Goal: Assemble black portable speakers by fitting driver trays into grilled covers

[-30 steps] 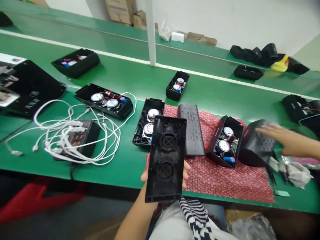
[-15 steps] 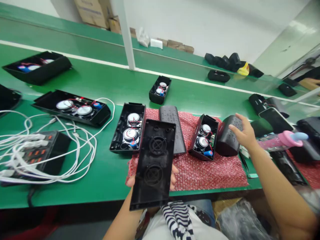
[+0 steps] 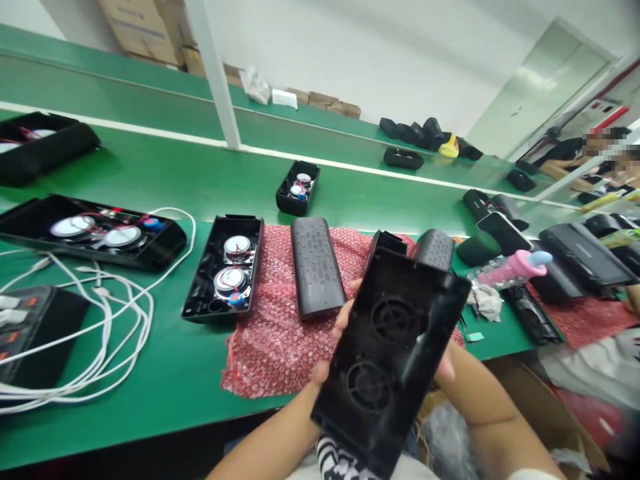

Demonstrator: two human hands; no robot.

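In front of me I hold a black plastic speaker shell (image 3: 383, 360), tilted, its inside with two round grilles facing me. My left hand (image 3: 342, 321) is closed on its left edge, the thumb lower down. My right hand (image 3: 447, 365) grips the right edge from behind, its fingers mostly hidden. Left of the shell, a textured black speaker cover (image 3: 318, 267) lies on red bubble wrap (image 3: 273, 360). An open speaker housing (image 3: 223, 267) with two drivers and a blue part sits beside it. Behind the shell, another housing (image 3: 387, 241) and a textured cover (image 3: 435, 249) are partly covered.
White cables (image 3: 135, 320) and a multi-port charger (image 3: 50, 327) lie at left, near a long open housing (image 3: 95, 233). A small housing (image 3: 298, 188) stands farther back. At right are a pink-capped bottle (image 3: 520, 267) and a phone (image 3: 500, 230). A co-worker (image 3: 570, 150) is at far right.
My right hand has left the textured cover at right and come to the shell. The shell has moved right and tilted. The view has turned right.
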